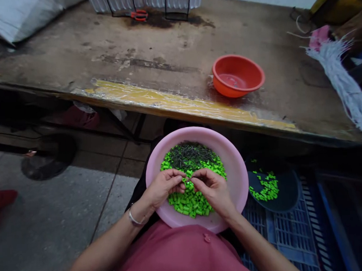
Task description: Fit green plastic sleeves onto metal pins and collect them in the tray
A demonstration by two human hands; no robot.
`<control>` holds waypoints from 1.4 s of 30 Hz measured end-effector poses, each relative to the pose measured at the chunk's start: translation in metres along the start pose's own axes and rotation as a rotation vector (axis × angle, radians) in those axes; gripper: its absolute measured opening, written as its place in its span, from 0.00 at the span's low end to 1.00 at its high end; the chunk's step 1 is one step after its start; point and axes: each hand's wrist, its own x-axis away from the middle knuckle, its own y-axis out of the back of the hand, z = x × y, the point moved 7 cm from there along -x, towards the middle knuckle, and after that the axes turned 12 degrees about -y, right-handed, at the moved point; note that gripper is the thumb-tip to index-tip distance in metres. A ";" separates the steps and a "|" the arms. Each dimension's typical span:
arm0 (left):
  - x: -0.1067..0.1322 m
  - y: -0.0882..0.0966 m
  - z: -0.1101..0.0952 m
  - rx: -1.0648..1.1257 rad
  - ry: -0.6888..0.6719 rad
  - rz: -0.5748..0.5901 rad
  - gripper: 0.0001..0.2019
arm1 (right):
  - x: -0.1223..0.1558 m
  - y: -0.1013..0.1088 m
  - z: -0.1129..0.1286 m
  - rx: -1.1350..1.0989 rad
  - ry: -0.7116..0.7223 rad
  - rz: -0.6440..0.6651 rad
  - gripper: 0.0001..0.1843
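Observation:
On my lap rests a pink basin (238,165). Small bright green plastic pieces (189,204), short and tube-like, fill much of it, and a heap of thin dark metal pins (189,154) lies on their far side. My left hand (165,187) is closed in a pinch on one green piece (185,180) above the basin's middle. Facing it, my right hand (212,188) pinches what looks like a thin dark pin (189,178), its tip at the green piece. The fingers partly cover both small parts, so I cannot tell whether the pin is inside.
An orange-red bowl (238,76) stands on the worn wooden table (164,47) ahead. Red-handled pliers (138,15) lie at the back, white strings (338,70) at the right. Lower right, a dark basin (289,194) with green pieces sits on a blue crate (286,235).

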 end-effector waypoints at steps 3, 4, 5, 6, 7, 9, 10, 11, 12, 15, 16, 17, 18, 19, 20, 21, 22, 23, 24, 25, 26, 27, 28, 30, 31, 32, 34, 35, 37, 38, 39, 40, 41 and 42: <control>-0.001 0.002 0.000 0.039 0.033 -0.017 0.19 | 0.002 -0.001 0.006 0.028 0.063 -0.048 0.04; -0.002 0.002 0.000 0.055 0.043 -0.020 0.19 | 0.003 -0.002 0.009 0.066 0.100 -0.062 0.04; -0.003 0.002 0.001 0.071 0.052 -0.019 0.18 | 0.004 -0.002 0.011 0.101 0.136 -0.073 0.03; -0.003 0.002 0.001 0.088 0.058 -0.016 0.18 | 0.005 -0.003 0.013 0.130 0.166 -0.078 0.03; -0.004 0.002 0.000 0.102 0.062 -0.014 0.17 | 0.006 -0.004 0.015 0.149 0.192 -0.079 0.02; -0.004 0.002 0.001 0.125 0.073 -0.008 0.17 | 0.007 -0.005 0.016 0.174 0.232 -0.076 0.02; -0.004 0.003 0.001 0.133 0.080 -0.005 0.17 | 0.008 -0.006 0.017 0.184 0.250 -0.080 0.02; -0.004 0.003 0.001 0.138 0.086 -0.001 0.17 | 0.008 -0.006 0.018 0.194 0.269 -0.085 0.03; -0.004 0.003 0.002 0.143 0.092 0.003 0.17 | 0.009 -0.007 0.019 0.204 0.290 -0.092 0.03; -0.004 0.003 0.002 0.149 0.099 0.001 0.18 | 0.012 -0.008 0.023 0.252 0.343 -0.101 0.03; -0.004 0.003 0.002 0.150 0.097 -0.004 0.18 | 0.012 -0.009 0.024 0.269 0.354 -0.100 0.03; -0.004 0.002 0.002 0.148 0.094 -0.010 0.18 | 0.013 -0.009 0.025 0.284 0.361 -0.098 0.03; -0.004 0.002 0.002 0.141 0.091 -0.016 0.18 | 0.013 -0.010 0.026 0.295 0.366 -0.094 0.03; -0.004 0.002 0.001 0.130 0.089 -0.022 0.18 | 0.013 -0.010 0.027 0.304 0.371 -0.088 0.03; -0.003 0.002 0.001 0.116 0.089 -0.026 0.18 | 0.013 -0.012 0.027 0.313 0.375 -0.080 0.03; -0.003 0.002 0.001 0.100 0.091 -0.030 0.18 | 0.013 -0.013 0.027 0.325 0.379 -0.069 0.03; -0.003 0.002 0.001 0.086 0.092 -0.036 0.18 | 0.013 -0.015 0.027 0.339 0.380 -0.059 0.03; -0.003 0.003 0.001 0.076 0.094 -0.043 0.19 | 0.013 -0.018 0.026 0.354 0.380 -0.051 0.04; -0.003 0.004 0.001 0.069 0.097 -0.049 0.19 | 0.013 -0.020 0.025 0.371 0.381 -0.046 0.04; -0.002 0.005 0.002 0.062 0.102 -0.055 0.20 | 0.013 -0.023 0.023 0.389 0.385 -0.044 0.05; -0.002 0.007 0.002 0.052 0.108 -0.063 0.20 | 0.013 -0.025 0.022 0.406 0.391 -0.044 0.06; -0.002 0.009 0.003 0.038 0.114 -0.069 0.21 | 0.013 -0.028 0.021 0.423 0.401 -0.044 0.06; -0.001 0.011 0.005 0.017 0.120 -0.074 0.21 | 0.014 -0.030 0.019 0.442 0.415 -0.043 0.06; -0.003 0.015 0.007 -0.037 0.120 -0.076 0.21 | 0.014 -0.032 0.017 0.485 0.450 -0.038 0.06; -0.004 0.017 0.009 -0.063 0.117 -0.077 0.21 | 0.014 -0.033 0.015 0.512 0.464 -0.037 0.06; -0.005 0.018 0.011 -0.086 0.119 -0.073 0.21 | 0.014 -0.033 0.014 0.543 0.474 -0.036 0.06; -0.007 0.018 0.014 -0.114 0.122 -0.061 0.20 | 0.013 -0.033 0.011 0.606 0.481 -0.033 0.06; -0.007 0.018 0.016 -0.125 0.128 -0.049 0.20 | 0.012 -0.033 0.009 0.632 0.480 -0.033 0.06; -0.007 0.016 0.018 -0.141 0.141 -0.035 0.20 | 0.012 -0.032 0.007 0.666 0.478 -0.037 0.05; -0.006 0.016 0.020 -0.149 0.155 -0.030 0.21 | 0.012 -0.032 0.007 0.677 0.476 -0.041 0.05; -0.005 0.015 0.021 -0.158 0.170 -0.030 0.21 | 0.012 -0.031 0.007 0.686 0.472 -0.047 0.05; -0.005 0.015 0.023 -0.170 0.185 -0.035 0.22 | 0.011 -0.030 0.007 0.696 0.466 -0.051 0.05; -0.005 0.014 0.023 -0.183 0.194 -0.044 0.22 | 0.011 -0.029 0.007 0.706 0.460 -0.055 0.05; -0.004 0.014 0.022 -0.196 0.198 -0.052 0.22 | 0.010 -0.028 0.007 0.717 0.454 -0.058 0.06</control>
